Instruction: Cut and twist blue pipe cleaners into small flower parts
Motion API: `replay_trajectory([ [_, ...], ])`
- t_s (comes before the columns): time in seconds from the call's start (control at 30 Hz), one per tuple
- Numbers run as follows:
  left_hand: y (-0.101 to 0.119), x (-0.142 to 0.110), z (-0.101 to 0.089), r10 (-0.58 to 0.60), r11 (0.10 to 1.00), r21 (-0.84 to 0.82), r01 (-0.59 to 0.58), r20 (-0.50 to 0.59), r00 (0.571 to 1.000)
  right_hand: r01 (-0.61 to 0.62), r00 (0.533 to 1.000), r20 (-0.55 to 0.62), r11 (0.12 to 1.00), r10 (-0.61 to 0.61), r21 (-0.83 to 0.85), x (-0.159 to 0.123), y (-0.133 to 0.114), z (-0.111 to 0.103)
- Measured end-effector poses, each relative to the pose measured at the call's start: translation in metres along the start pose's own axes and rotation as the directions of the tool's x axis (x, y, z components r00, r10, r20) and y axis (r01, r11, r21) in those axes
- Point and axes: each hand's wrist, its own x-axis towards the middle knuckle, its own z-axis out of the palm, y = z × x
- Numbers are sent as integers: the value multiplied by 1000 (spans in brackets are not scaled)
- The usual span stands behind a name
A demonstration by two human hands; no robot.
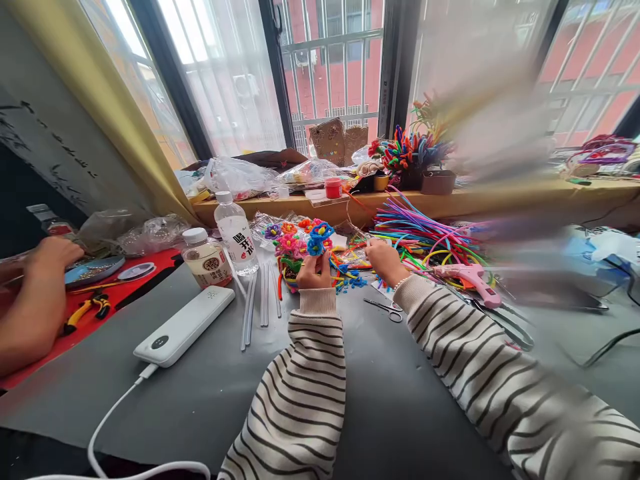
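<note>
My left hand (315, 272) is pinched around a blue pipe-cleaner flower (321, 237) with a yellow centre, held upright. Right behind it are pink pipe-cleaner flowers (290, 247) and a low container, partly hidden by my fingers. My right hand (384, 261) is closed in a pinch to the right, at the near edge of a heap of coloured pipe cleaners (430, 230). What lies between its fingertips is too small to make out. Blue cut pieces (354, 280) are scattered between the hands. Small scissors (387, 308) lie just below my right hand.
A pink glue gun (473, 279) rests at right. Clear glue sticks (250, 310), a white power bank (185, 327) with its cable and two bottles (236, 233) stand or lie at left. Another person's arm (37, 293) is at far left, near pliers (87, 312).
</note>
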Motion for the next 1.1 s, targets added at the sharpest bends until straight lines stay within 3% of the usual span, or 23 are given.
replay_trajectory([
  [0.23,-1,1,-1,-54,998,-21,53,-19,998,-68,985,-147,987,90,148,-17,19,-12],
  [0.43,-3,-1,1,-92,995,-35,92,9,996,-139,979,-98,938,179,317,-11,21,-1],
  [0.63,-5,-3,3,-133,991,-19,134,17,991,-131,986,8,748,165,651,-2,20,6],
  [0.87,-2,-2,3,-143,989,-33,144,41,989,-205,971,71,640,229,740,-3,18,8],
  [0.97,-2,-3,5,-137,990,-29,138,47,989,-224,955,84,509,284,831,-4,18,13],
  [1.1,-5,-5,6,-95,994,-47,98,77,993,-198,957,144,206,251,958,-6,16,17],
])
